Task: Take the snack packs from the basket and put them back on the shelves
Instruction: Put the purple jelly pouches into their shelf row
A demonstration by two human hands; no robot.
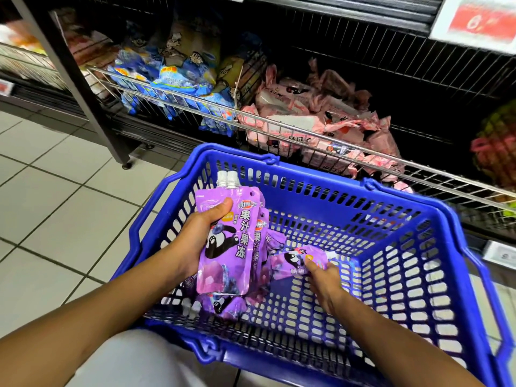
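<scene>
Purple pouch [300, 262] under right hand [325, 277]

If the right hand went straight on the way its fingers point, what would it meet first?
The right hand already pinches a purple pouch lying in the blue basket; beyond it probably the pouches held upright by the left hand.

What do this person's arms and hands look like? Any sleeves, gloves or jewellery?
Both forearms are bare right to the bottom edge of the picture, so no sleeves show. The left hand and the right hand wear no gloves, and no rings, watch or bracelets can be seen on the parts in view. The nails that show look short and unpainted. Light grey clothing shows at the bottom between the arms.
</scene>
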